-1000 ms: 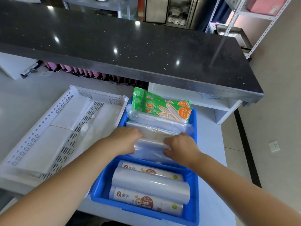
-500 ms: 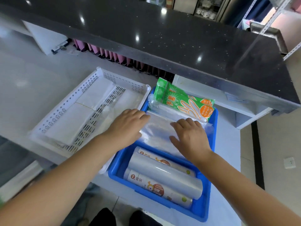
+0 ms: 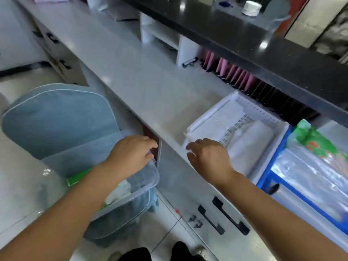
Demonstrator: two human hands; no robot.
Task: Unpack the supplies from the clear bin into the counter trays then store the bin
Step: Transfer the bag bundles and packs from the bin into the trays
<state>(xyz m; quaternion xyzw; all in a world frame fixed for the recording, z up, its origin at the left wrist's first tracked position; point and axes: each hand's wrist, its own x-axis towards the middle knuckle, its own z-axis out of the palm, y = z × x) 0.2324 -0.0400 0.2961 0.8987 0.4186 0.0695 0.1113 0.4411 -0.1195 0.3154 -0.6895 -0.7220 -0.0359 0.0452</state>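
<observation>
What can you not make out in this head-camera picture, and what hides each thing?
Head view:
clear bin: contents mostly covered by the left forearm.
left hand: blur hides whether its fingertips grip the bin's rim.
blue tray: cut off by the right edge.
green packet: print lost to motion blur.

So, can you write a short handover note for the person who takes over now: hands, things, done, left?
Left hand: at the far rim of the clear bin; grip unclear.
Right hand: open, empty, above the counter edge beside the white tray.
The bin sits on a cushioned chair; a green pack and white items are inside.
Done: the blue tray holds bags and a green glove pack.
Left: empty the bin, then store it.
</observation>
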